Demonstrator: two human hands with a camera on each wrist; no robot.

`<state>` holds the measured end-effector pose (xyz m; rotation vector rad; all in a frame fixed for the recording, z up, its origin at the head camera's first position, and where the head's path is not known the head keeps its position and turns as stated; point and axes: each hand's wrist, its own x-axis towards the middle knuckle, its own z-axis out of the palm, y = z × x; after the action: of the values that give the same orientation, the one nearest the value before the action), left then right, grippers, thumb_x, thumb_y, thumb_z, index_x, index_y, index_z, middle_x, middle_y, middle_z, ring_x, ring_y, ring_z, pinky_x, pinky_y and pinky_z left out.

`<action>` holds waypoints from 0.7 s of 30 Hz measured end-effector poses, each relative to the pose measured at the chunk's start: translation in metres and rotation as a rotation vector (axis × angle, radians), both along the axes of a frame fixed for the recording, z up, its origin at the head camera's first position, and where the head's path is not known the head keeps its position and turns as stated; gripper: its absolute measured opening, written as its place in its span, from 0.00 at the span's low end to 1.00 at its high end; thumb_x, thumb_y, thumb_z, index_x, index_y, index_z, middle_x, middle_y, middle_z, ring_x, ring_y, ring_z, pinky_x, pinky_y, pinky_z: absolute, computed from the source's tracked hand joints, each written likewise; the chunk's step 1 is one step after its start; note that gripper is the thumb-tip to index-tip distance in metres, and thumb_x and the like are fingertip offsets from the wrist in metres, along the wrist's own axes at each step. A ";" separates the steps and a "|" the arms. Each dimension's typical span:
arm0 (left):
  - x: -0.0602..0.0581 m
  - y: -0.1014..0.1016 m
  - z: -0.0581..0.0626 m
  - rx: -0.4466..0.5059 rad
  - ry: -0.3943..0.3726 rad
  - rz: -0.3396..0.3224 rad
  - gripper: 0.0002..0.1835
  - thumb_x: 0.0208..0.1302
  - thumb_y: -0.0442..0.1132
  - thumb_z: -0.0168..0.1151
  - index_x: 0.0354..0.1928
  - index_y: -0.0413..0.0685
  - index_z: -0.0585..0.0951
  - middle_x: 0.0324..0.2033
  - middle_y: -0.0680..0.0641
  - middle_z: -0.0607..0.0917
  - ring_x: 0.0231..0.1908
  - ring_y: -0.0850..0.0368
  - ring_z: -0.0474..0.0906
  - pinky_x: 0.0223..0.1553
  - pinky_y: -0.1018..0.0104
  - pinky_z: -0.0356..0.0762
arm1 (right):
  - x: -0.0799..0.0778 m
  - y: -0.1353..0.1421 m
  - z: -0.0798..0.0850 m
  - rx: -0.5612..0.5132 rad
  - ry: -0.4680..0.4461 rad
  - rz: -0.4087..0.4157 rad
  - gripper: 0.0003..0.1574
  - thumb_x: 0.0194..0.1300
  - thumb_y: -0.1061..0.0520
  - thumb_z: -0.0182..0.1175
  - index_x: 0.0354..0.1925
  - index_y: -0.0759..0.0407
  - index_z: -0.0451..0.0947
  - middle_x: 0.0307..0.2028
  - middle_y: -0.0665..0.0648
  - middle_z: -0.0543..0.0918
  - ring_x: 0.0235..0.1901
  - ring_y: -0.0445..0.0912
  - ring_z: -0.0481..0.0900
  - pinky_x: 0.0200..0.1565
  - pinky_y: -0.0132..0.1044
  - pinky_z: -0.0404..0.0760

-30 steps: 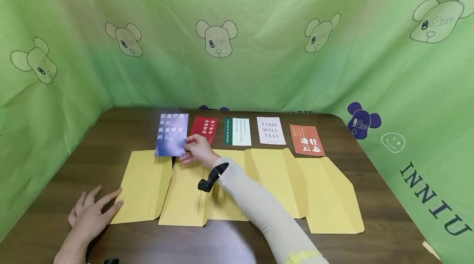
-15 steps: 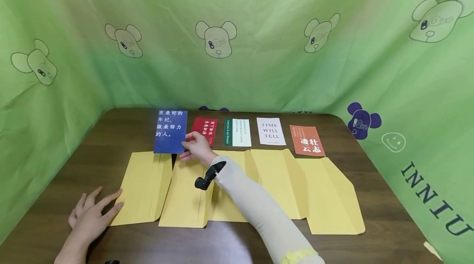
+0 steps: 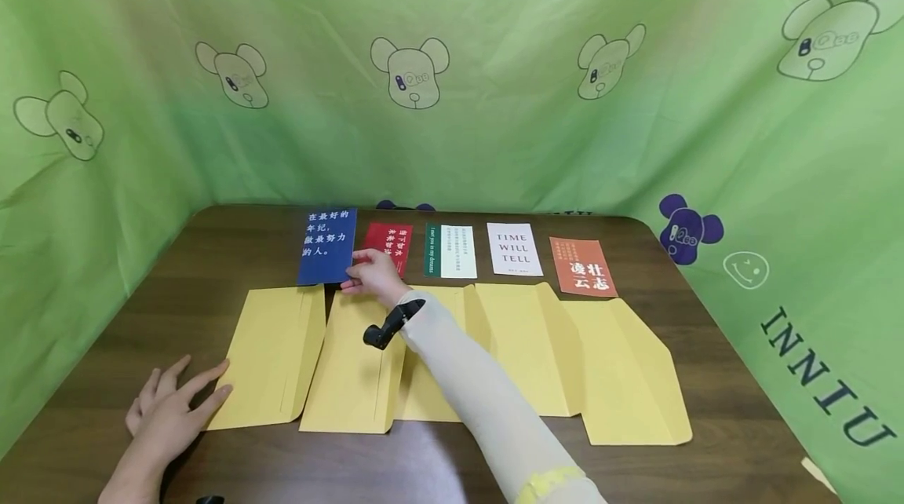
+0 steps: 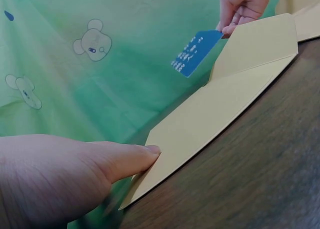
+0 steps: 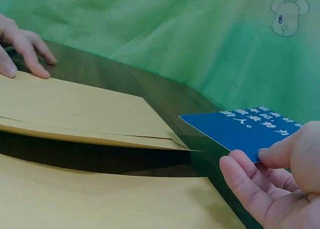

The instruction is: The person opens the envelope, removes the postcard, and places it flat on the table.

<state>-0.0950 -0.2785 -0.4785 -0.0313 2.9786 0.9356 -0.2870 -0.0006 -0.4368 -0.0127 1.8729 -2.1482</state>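
Note:
My right hand (image 3: 377, 276) pinches a blue card (image 3: 327, 246) with white Chinese characters at its lower right corner. In the right wrist view the blue card (image 5: 240, 131) is tilted above the table, thumb on top and fingers beneath. The card is just beyond the far edge of the leftmost yellow envelope (image 3: 264, 359). On that envelope's left edge rests my left hand (image 3: 169, 414), fingers spread and fairly straight. The left wrist view shows the left thumb (image 4: 132, 159) pressing on the envelope; the other fingers are hidden there.
Several more yellow envelopes (image 3: 628, 374) lie in an overlapping row to the right. Behind them are a red card (image 3: 384, 241), a green and white card (image 3: 459, 251), a white card (image 3: 514, 249) and an orange card (image 3: 582, 267). A green curtain (image 3: 494, 151) encloses the brown table (image 3: 282, 465).
The blue card has moved slightly away from me, off the leftmost envelope's far edge, and its glare has gone. My right hand shifted with it. My left hand stays on the envelope.

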 end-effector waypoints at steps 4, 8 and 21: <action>0.000 -0.001 0.000 -0.002 0.008 0.002 0.34 0.74 0.59 0.50 0.69 0.41 0.69 0.71 0.24 0.45 0.67 0.15 0.27 0.52 0.17 0.34 | -0.003 -0.004 0.000 -0.006 -0.015 -0.011 0.29 0.69 0.74 0.53 0.67 0.73 0.67 0.48 0.70 0.80 0.33 0.56 0.87 0.41 0.46 0.85; 0.001 -0.001 -0.002 -0.001 0.026 0.005 0.34 0.74 0.59 0.50 0.69 0.40 0.70 0.71 0.24 0.46 0.67 0.15 0.27 0.52 0.17 0.34 | -0.005 -0.006 0.000 -0.022 -0.018 -0.019 0.29 0.69 0.74 0.52 0.67 0.74 0.66 0.55 0.73 0.78 0.44 0.62 0.85 0.43 0.45 0.85; 0.001 -0.001 -0.005 -0.002 0.025 0.003 0.34 0.74 0.60 0.50 0.69 0.41 0.70 0.71 0.24 0.46 0.67 0.15 0.27 0.51 0.17 0.34 | -0.010 -0.002 -0.008 -0.165 -0.142 -0.033 0.28 0.69 0.76 0.52 0.66 0.78 0.65 0.58 0.73 0.75 0.53 0.60 0.81 0.52 0.43 0.81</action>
<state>-0.0944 -0.2797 -0.4839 -0.0246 3.0035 0.9403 -0.2967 -0.0030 -0.4451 0.1331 1.6262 -2.2560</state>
